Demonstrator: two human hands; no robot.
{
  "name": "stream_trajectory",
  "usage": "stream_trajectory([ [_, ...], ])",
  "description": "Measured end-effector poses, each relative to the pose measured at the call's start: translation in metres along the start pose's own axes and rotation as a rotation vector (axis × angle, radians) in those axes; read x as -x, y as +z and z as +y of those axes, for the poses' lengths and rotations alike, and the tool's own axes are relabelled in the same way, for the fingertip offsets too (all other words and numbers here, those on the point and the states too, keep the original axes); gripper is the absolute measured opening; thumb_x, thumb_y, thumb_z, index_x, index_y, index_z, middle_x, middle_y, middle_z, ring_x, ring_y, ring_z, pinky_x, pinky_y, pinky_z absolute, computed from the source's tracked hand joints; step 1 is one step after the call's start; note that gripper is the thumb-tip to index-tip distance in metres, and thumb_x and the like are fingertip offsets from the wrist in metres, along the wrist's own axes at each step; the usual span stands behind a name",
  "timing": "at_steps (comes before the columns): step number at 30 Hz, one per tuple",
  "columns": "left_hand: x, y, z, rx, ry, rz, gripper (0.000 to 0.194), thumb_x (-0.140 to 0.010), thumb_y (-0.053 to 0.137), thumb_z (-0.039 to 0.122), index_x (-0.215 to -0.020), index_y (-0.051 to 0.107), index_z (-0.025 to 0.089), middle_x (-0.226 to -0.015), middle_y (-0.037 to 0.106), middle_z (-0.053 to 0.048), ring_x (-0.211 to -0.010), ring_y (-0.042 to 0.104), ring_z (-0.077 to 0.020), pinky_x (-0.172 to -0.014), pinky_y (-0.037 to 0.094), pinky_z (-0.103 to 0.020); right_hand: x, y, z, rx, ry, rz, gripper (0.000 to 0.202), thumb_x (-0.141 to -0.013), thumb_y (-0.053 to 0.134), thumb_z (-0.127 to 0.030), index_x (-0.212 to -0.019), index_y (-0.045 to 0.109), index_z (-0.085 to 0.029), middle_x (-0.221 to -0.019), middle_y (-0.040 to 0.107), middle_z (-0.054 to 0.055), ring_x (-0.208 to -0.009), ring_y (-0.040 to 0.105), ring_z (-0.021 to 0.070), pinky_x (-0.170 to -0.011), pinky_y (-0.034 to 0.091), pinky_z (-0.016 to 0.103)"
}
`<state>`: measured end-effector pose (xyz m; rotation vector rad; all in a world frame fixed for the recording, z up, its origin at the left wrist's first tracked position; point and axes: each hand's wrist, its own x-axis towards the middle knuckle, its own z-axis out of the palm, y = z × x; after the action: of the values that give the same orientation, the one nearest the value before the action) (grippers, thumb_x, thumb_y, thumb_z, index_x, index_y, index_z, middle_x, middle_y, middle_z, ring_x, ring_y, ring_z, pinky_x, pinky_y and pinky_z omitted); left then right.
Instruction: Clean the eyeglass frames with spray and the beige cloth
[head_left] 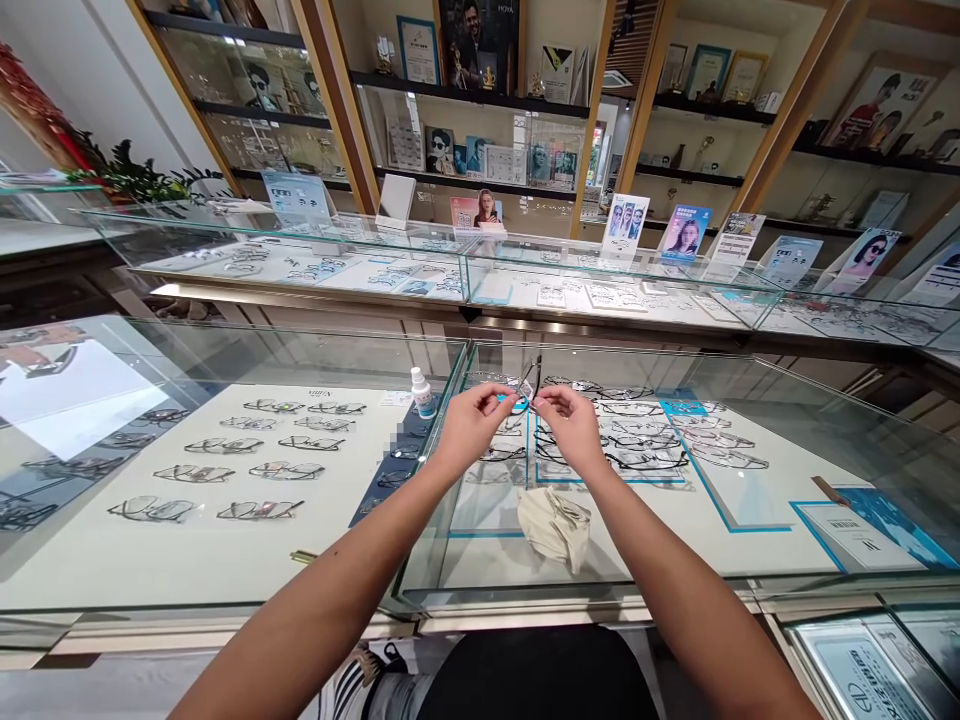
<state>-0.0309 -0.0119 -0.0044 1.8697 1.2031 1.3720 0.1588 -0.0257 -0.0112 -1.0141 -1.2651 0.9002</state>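
Both hands meet above a glass display counter, holding a pair of dark-framed eyeglasses (pixel 538 375) between them. My left hand (pixel 480 420) pinches one side of the frame, and my right hand (pixel 570 420) pinches the other. A small white tag hangs by the frame. Below and between my forearms, a crumpled beige cloth (pixel 556 525) lies on the glass. To the left of my left hand a white bottle (pixel 422 394) stands upright. Rows of eyeglasses (pixel 645 440) show under the glass beneath my right hand.
The left case (pixel 202 560) displays several eyeglasses, with a white sheet reflected or lying at its far left. Behind is a second glass counter (pixel 525 270) carrying upright advertising cards (pixel 624 222). Shelves stand against the wall. A blue-edged card (pixel 862 535) shows at right.
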Motion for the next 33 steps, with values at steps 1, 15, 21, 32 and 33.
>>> stream_trajectory([
  [1,-0.002,-0.004,0.000,-0.074,0.030,0.011,0.029,-0.096,0.067,0.049,-0.094,0.076,0.021,-0.062,0.041,0.005,-0.061,0.042,-0.0149,-0.062,0.032,-0.029,-0.001,-0.002,0.000,0.012,-0.014,0.023,0.026,-0.082,0.078,-0.045,-0.092,0.074,-0.022,-0.091,0.075,0.006,-0.081,0.067,0.0208,-0.079,0.053,0.036],
  [15,-0.028,-0.025,-0.042,-0.821,0.096,-0.297,0.019,-0.095,0.062,0.028,-0.097,0.080,0.025,-0.099,0.080,-0.009,-0.099,0.070,-0.0329,-0.075,0.044,-0.037,-0.011,-0.015,0.008,-0.034,-0.010,0.114,0.027,-0.085,0.076,-0.048,-0.092,0.073,-0.022,-0.091,0.074,0.007,-0.088,0.070,0.0248,-0.079,0.056,0.037],
  [21,-0.029,-0.022,-0.047,-0.854,0.066,-0.310,0.021,-0.094,0.062,0.028,-0.097,0.082,0.025,-0.101,0.081,-0.010,-0.100,0.072,-0.0347,-0.076,0.047,-0.039,-0.012,-0.016,0.009,-0.018,-0.011,0.102,0.028,-0.085,0.075,-0.049,-0.092,0.073,-0.022,-0.092,0.075,0.007,-0.087,0.070,0.0247,-0.077,0.056,0.037],
  [32,-0.031,-0.019,-0.055,-0.869,0.049,-0.305,0.021,-0.094,0.065,0.027,-0.099,0.085,0.023,-0.105,0.082,-0.010,-0.103,0.071,-0.0350,-0.078,0.048,-0.039,-0.011,-0.014,0.008,-0.033,-0.015,0.096,0.025,-0.086,0.073,-0.047,-0.091,0.073,-0.022,-0.090,0.074,0.006,-0.086,0.069,0.0238,-0.076,0.055,0.036],
  [33,-0.031,-0.019,-0.056,-0.870,0.045,-0.305,0.020,-0.094,0.065,0.027,-0.098,0.085,0.023,-0.104,0.082,-0.010,-0.102,0.071,-0.0348,-0.078,0.048,-0.039,-0.011,-0.014,0.008,-0.034,-0.017,0.095,0.025,-0.086,0.073,-0.047,-0.091,0.073,-0.023,-0.090,0.074,0.006,-0.086,0.069,0.0237,-0.077,0.055,0.036],
])
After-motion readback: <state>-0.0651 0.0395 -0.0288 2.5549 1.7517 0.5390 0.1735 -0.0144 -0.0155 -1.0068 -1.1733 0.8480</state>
